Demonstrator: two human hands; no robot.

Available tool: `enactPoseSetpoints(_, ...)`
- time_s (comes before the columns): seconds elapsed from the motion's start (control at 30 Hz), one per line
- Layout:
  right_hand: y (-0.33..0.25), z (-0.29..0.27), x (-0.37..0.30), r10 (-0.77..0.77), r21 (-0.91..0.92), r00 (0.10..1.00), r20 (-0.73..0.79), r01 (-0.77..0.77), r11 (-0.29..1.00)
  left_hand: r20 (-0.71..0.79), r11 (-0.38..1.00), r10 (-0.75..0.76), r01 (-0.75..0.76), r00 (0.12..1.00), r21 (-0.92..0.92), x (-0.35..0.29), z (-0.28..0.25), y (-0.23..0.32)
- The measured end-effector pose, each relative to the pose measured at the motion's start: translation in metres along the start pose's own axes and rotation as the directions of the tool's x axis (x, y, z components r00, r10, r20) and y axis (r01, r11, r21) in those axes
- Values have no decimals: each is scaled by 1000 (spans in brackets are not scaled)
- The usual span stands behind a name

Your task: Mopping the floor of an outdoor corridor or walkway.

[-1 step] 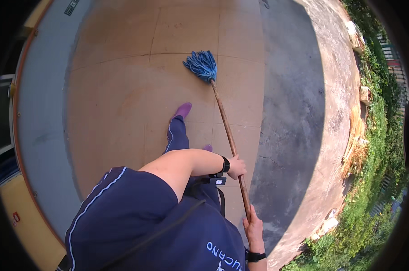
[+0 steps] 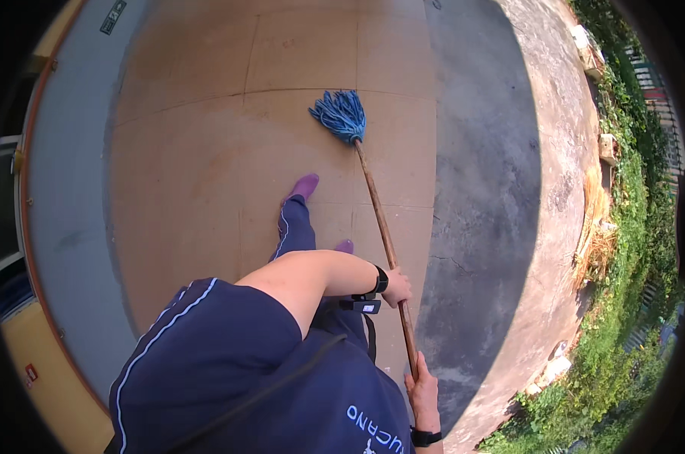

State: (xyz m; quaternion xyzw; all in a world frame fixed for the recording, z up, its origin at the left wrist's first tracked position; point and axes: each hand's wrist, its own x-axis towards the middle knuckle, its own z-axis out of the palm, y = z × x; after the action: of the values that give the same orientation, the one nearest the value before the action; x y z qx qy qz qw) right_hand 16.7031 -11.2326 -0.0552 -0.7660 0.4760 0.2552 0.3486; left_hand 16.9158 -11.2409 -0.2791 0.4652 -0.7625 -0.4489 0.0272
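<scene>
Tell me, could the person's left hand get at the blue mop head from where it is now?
Probably not. The left hand grips the wooden handle well up the shaft, and the blue mop head lies on the floor at its far end.

The floor [image 2: 206, 174] is made of big tan slabs with thin joints between them. To the right runs a strip of grey concrete [image 2: 486, 189], cracked in places. Beyond it stand green bushes [image 2: 622, 356] and dry grass [image 2: 596, 242]. Strong sunlight falls on everything. A yellow wall [image 2: 47, 363] is at the left.
</scene>
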Motion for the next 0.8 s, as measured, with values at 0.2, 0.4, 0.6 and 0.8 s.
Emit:
enactPoseSetpoints(0.2, 15, 4, -128, 298, 39, 950, 93, -303, 952, 437, 906, 414, -409, 799, -112, 66, 46, 116)
enactPoseSetpoints(0.4, -17, 20, -125, 374, 211, 904, 208, -414, 885, 573, 909, 354, -416, 740, -25, 60, 65, 102)
enactPoseSetpoints(0.6, 1, 96, 1, 170, 747, 968, 185, -251, 616, 353, 940, 274, -327, 895, 99, 31, -20, -10)
enactPoseSetpoints(0.8, -122, 25, 179, 95, 675, 995, -24, -55, 736, -103, 951, -62, 90, 993, 297, 3, -118, -162)
